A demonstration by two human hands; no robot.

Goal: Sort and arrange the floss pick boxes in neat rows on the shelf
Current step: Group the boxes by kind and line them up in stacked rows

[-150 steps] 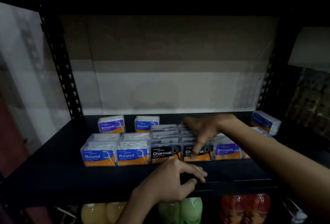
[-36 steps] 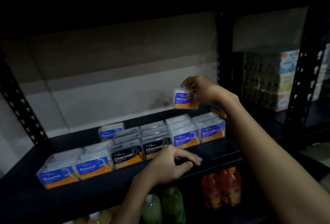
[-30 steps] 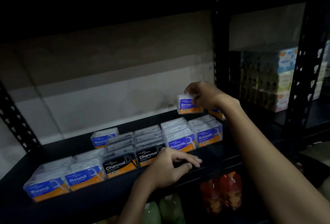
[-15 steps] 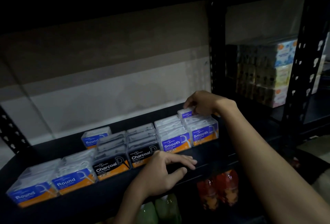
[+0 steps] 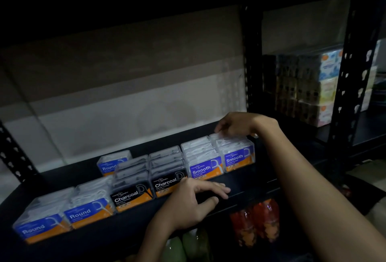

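Clear floss pick boxes stand in rows on a black shelf. From left to right the front boxes read Round, Round, Charcoal, Charcoal, Smooth and Smooth. One lone Round box stands behind the rows. My right hand is at the back of the right Smooth row, fingers curled down on the rearmost box there. My left hand lies flat on the shelf's front edge, fingers apart, holding nothing.
Black perforated uprights frame the shelf. Stacked colourful packs fill the neighbouring shelf at right. Red bottles and green bottles stand on the shelf below. A pale wall lies behind.
My right hand carried a Smooth box down from the air and set it at the back of the right Smooth row. The view swung right. My left hand stayed on the shelf edge.
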